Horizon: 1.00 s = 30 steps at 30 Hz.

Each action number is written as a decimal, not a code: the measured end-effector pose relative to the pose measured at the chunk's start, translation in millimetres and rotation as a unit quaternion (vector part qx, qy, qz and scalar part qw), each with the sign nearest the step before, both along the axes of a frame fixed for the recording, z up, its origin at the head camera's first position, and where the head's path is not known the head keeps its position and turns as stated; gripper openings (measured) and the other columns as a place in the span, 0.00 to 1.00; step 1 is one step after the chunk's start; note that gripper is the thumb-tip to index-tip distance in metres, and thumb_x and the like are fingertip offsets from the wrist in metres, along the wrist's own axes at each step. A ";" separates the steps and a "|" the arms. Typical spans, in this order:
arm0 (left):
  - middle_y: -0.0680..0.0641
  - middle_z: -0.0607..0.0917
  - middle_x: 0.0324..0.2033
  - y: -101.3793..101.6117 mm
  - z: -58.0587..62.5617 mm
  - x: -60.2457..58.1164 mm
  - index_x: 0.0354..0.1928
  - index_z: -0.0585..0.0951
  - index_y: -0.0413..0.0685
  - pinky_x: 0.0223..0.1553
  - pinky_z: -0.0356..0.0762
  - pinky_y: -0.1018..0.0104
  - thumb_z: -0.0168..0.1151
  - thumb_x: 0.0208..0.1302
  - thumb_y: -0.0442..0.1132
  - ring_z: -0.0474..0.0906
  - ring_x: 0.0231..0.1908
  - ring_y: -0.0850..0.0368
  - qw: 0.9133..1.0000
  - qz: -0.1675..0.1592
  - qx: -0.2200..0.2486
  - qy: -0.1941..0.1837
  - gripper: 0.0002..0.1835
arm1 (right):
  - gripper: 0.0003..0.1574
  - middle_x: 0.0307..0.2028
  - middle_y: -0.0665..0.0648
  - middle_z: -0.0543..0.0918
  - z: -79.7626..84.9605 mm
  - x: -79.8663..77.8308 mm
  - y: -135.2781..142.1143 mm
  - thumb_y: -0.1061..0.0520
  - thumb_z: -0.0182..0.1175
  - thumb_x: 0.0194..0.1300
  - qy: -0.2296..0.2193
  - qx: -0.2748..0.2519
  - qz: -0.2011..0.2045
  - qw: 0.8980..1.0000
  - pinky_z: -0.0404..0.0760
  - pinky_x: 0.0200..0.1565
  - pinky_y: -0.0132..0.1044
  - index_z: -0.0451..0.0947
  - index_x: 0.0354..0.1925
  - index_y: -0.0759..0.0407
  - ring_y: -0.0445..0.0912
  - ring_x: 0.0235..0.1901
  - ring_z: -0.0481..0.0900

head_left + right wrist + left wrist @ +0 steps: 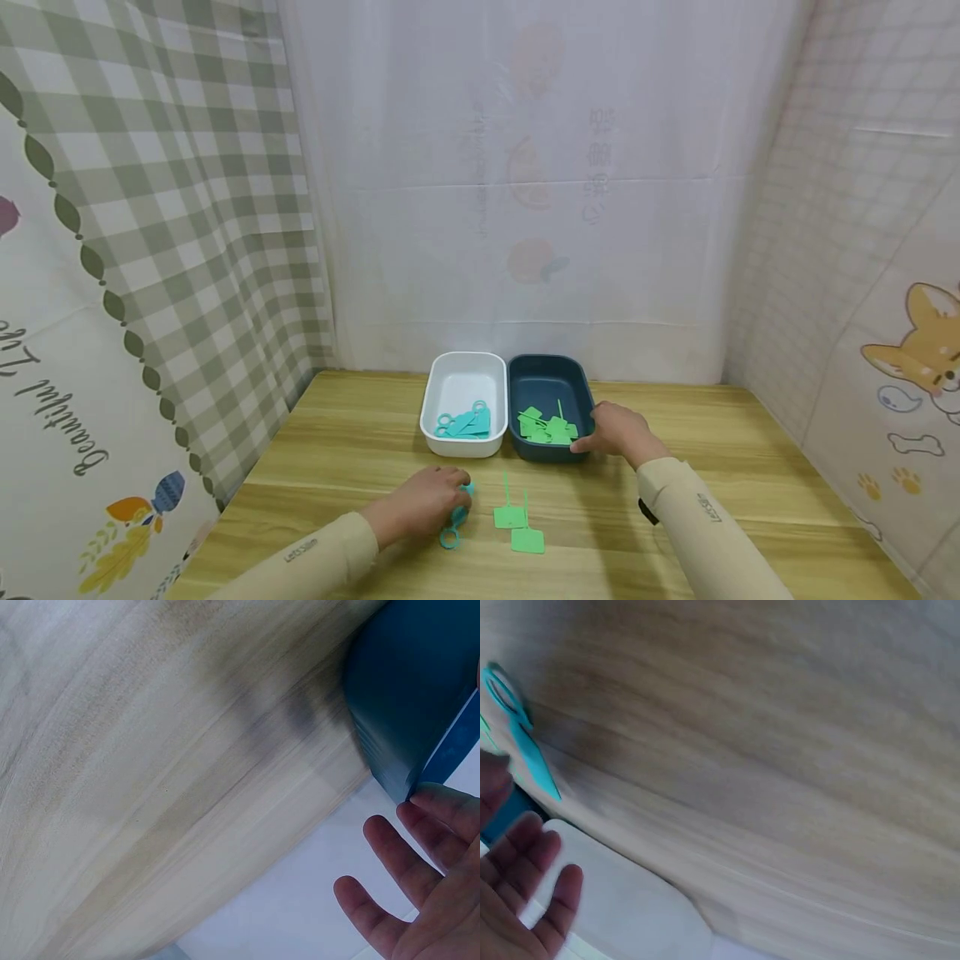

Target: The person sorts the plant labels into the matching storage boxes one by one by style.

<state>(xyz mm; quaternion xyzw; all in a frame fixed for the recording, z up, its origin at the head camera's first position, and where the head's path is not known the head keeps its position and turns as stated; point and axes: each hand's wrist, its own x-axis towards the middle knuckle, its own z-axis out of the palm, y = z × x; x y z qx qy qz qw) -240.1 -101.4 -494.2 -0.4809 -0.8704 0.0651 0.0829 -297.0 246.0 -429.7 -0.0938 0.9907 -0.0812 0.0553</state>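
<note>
My left hand (429, 502) hovers over a teal ring-ended tag (450, 536) on the table. In the left wrist view its fingers are loosely bent, apart from a teal tag (532, 754). The head view shows another bit of teal at the fingertips, partly hidden by them. My right hand (621, 431) is at the near right corner of the dark blue box (551, 367), its thumb at the front rim. In the right wrist view the fingers are spread and fairly straight, one touching the box edge (401, 712). Green tags (547, 429) with thin tails lie inside that box.
Left of the dark box, against it, stands a white box (465, 360) holding several teal tags (468, 423). Two green tags (527, 541) lie on the wooden table (360, 433) between my hands. Cloth curtains (540, 250) hang behind and at both sides.
</note>
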 end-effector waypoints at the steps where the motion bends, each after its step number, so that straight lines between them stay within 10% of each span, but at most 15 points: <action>1: 0.56 0.78 0.38 0.5 0.8 0.3 0.33 0.83 0.59 0.32 0.72 0.70 0.69 0.61 0.43 0.73 0.36 0.64 1.000 0.017 0.000 -0.006 0.03 | 0.51 0.54 0.70 0.78 0.0 -0.6 0.1 0.33 0.73 0.52 0.000 0.001 0.002 1.000 0.78 0.50 0.57 0.77 0.54 0.74 0.63 0.51 0.78; 9: 0.58 0.67 0.25 1.1 3.5 3.7 0.25 0.75 0.58 0.27 0.66 0.65 0.61 0.49 0.78 0.66 0.26 0.62 0.990 0.136 -0.034 -0.030 0.31 | 0.51 0.55 0.70 0.78 -0.4 -6.2 1.7 0.33 0.73 0.52 0.002 0.001 0.006 1.000 0.77 0.50 0.57 0.77 0.54 0.74 0.63 0.52 0.78; 19: 0.60 0.65 0.23 -14.3 8.9 -4.0 0.19 0.74 0.59 0.28 0.62 0.67 0.69 0.51 0.55 0.63 0.25 0.64 0.991 0.109 -0.012 -0.082 0.16 | 0.52 0.55 0.70 0.78 0.1 -14.2 3.4 0.33 0.73 0.51 -0.003 0.001 0.004 1.000 0.78 0.50 0.57 0.77 0.55 0.74 0.63 0.51 0.79; 30: 0.61 0.63 0.23 -27.7 4.8 -7.2 0.18 0.73 0.58 0.27 0.59 0.68 0.70 0.54 0.55 0.61 0.24 0.65 0.992 0.099 0.025 -0.075 0.19 | 0.51 0.54 0.71 0.78 1.9 -13.6 2.8 0.34 0.73 0.51 0.000 -0.004 0.003 1.000 0.78 0.50 0.58 0.77 0.54 0.75 0.64 0.51 0.78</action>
